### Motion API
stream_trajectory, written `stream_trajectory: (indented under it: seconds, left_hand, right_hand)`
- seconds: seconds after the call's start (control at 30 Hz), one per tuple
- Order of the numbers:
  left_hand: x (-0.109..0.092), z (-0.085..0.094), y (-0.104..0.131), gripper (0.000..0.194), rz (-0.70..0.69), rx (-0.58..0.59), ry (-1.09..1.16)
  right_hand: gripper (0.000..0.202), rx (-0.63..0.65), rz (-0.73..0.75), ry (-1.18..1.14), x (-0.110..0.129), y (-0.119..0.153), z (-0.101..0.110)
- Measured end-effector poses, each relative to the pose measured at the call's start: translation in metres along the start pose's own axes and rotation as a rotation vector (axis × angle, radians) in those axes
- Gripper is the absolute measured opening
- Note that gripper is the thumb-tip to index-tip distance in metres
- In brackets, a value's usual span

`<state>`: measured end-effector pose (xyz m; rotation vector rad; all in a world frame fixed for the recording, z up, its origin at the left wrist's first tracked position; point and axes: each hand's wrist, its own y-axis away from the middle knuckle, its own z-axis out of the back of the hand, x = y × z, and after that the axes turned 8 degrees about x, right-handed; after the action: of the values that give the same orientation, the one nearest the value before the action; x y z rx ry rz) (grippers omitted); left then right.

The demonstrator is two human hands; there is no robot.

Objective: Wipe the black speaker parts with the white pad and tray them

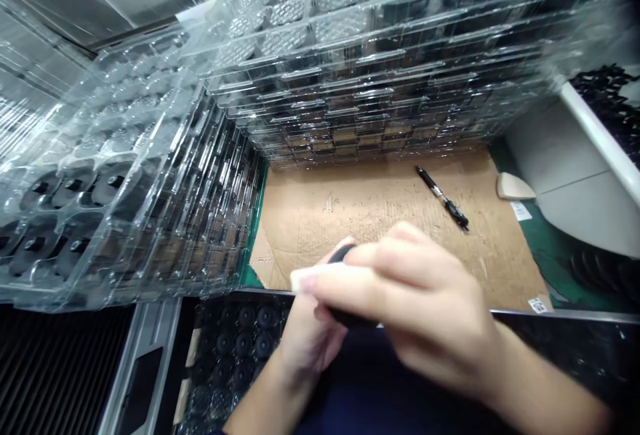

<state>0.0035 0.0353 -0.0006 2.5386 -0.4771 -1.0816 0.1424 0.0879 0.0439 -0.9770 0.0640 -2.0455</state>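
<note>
Held between left hand (307, 338) and right hand (430, 288), above the near edge of the cardboard (310, 202): dark part (341, 254), largely hidden. Right grip closed on it in a pinch; left grip curled around it from below, finger detail obscured. Could slip, if pinched off-centre, towards black discs (243, 343) below; could jar stacked clear trays (350, 95), if swung too far forward.

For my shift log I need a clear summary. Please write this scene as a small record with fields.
left hand: holds a dark part from below
right hand: fingers on the same part, blurred
part shape: mostly hidden
surface: cardboard
on cardboard: black pen
left and far side: stacked clear trays, some holding round dark pieces
right side: white bin with small black pieces
</note>
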Motion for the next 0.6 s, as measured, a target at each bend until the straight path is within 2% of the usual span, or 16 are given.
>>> stream_trajectory:
  seconds: [0.1,0.17,0.23,0.33,0.4,0.47,0.5,0.6]
  left_hand:
    - [-0.003,0.007,-0.001,0.053,-0.091,0.069,0.024]
    - [-0.004,0.011,-0.001,0.057,-0.113,0.115,0.067]
    - [-0.005,0.013,-0.001,0.058,-0.104,0.143,0.099]
    - [-0.007,0.013,-0.002,0.059,-0.104,0.148,0.12]
    - [-0.008,0.012,-0.003,0.059,-0.105,0.149,0.135]
    - [-0.008,0.012,-0.004,0.058,-0.086,0.164,0.14]
    - [-0.006,0.011,-0.005,0.057,-0.084,0.164,0.138]
    - [0.0,0.009,-0.005,0.054,-0.135,0.145,0.128]
  right_hand:
    - [0.03,-0.003,-0.264,0.012,-0.025,0.01,-0.005]
    - [0.028,-0.024,-0.42,0.026,-0.04,0.026,-0.015]
    - [0.027,0.008,-0.472,-0.035,-0.051,0.046,-0.035]
    - [0.026,0.12,-0.452,-0.062,-0.06,0.073,-0.069]
    - [0.025,0.163,-0.453,-0.023,-0.062,0.08,-0.078]
    - [0.024,0.131,-0.495,-0.02,-0.057,0.074,-0.071]
    - [0.024,0.071,-0.524,-0.03,-0.051,0.067,-0.062]
    - [0.029,-0.234,-0.516,-0.051,-0.02,0.041,-0.03]
